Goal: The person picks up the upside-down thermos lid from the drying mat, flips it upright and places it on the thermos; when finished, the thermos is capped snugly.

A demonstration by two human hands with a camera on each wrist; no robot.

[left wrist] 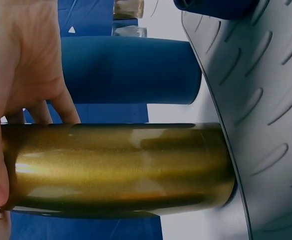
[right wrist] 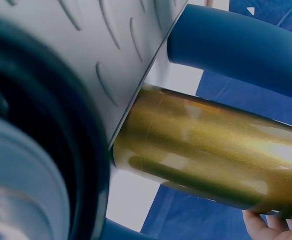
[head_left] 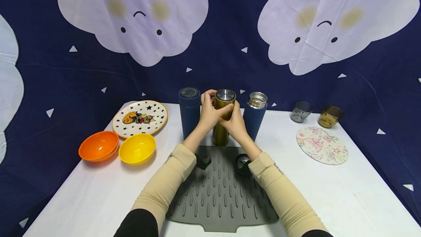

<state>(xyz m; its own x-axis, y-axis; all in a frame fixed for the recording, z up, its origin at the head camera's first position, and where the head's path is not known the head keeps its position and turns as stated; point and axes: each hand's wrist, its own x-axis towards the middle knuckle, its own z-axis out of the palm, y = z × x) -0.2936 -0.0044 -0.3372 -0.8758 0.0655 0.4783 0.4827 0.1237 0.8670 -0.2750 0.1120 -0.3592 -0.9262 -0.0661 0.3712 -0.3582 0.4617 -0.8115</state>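
A gold thermos point(head_left: 220, 134) with a shiny silver-topped lid point(head_left: 225, 95) stands upright just behind the grey ridged mat point(head_left: 220, 185). My left hand point(head_left: 209, 111) grips its upper part from the left, and my right hand point(head_left: 234, 121) holds it from the right, the thumbs overlapping in front. In the left wrist view, fingers of the left hand point(left wrist: 26, 65) wrap the thermos's upper end. The right hand's fingertips point(right wrist: 258, 226) show at its side in the right wrist view. To the left stands a blue thermos point(head_left: 189, 114) with its lid on; a lidless blue thermos point(head_left: 255, 118) stands to the right.
On the mat lie a dark lid point(head_left: 242, 164) near the right forearm and a black piece point(head_left: 203, 161) by the left. An orange bowl point(head_left: 99, 146), a yellow bowl point(head_left: 137, 149) and a patterned plate point(head_left: 154, 114) stand left. Two tinted glasses point(head_left: 300, 112) and a round mat point(head_left: 322, 145) are right.
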